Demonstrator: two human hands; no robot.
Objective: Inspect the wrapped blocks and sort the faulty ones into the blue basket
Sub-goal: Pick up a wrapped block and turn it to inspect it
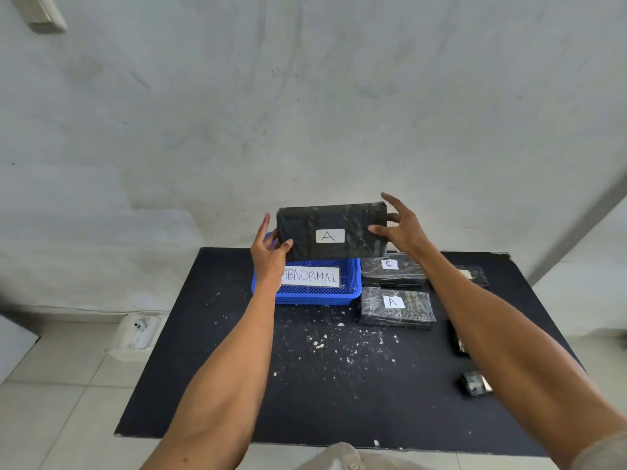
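At each end of the held block, labelled A, a thumb presses the front face and fingers reach behind. The left hand grips the 9 o'clock end; the right hand pinches the 3 o'clock end, index finger lifted free. This block hangs above the blue basket marked ABNORMAL. On the black table, the C block and second A block lie at the basket's 3 and 4 o'clock.

Black surface, matte, set against a white wall. White crumbs scattered mid-surface. White socket box on tiled floor, off the left edge.
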